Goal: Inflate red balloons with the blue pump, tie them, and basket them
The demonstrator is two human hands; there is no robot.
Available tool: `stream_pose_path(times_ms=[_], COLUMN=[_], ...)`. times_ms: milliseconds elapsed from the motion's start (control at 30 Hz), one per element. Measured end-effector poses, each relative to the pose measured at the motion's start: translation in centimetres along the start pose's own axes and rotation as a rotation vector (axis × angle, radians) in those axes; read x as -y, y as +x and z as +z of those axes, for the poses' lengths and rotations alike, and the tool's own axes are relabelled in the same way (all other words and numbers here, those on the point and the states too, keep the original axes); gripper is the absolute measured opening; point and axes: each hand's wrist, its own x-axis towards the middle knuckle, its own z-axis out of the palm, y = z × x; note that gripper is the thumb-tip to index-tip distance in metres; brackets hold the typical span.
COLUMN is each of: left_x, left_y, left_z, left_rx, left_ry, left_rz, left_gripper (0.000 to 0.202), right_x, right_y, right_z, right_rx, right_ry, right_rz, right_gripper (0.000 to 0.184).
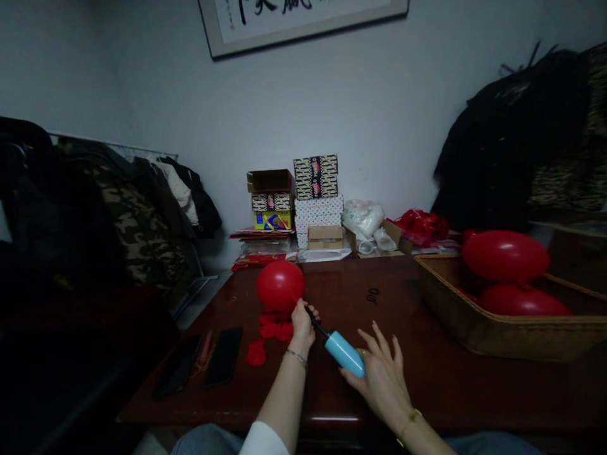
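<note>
Gripping the neck of a red balloon [281, 285] at the tip of a blue pump [345, 354], our left hand [303, 321] is closing its fingers around the join. The balloon, round and partly filled, is sitting just beyond that hand, over the near-middle part of the counter [393, 284]. The pump is slanting down from the left hand toward our right hand [383, 379], which is touching its lower end. Our right fingers are spreading upward while the thumb is lying along the pump's near side; we cannot tell whether that hand is grasping the hidden end or only pressing on it.

Below the balloon, we are seeing several flat balloons [257, 353] lying on the counter, left of our left forearm. Farther left, two phones, one nearer [224, 357] and one at the edge [177, 366], are lying with a red stick [206, 347] between them. To our right, a wicker basket [497, 335] is holding larger red balloons [505, 256]. Behind, stacked boxes [316, 177] and a plastic bag [363, 218] are standing against the wall side.
</note>
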Motion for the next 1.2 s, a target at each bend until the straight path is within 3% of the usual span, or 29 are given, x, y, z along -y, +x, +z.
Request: stream_pose_path(times_ms=[300,867,1200], left_x=[0.3,-2.8,-1.8], left_y=[-0.4,2.4,0.8], left_z=[0.1,-0.4,0.1], left_rx=[-0.024,-0.018,0.007], left_ry=[0.018,-0.021,0.004], left_rz=[-0.012,0.052,0.010], left_gripper=[0.029,0.027,0.026], right_x=[1.6,-1.9,-0.8], right_y=[1.8,-3.4,-2.0], right_z=[0.9,-0.4,0.0], right_rx=[-0.018,-0.022,-0.022], right_ry=[0.041,0.004,0.023], right_rz=[0.005,-0.009,0.009], right_gripper=[0.035,0.037,0.036])
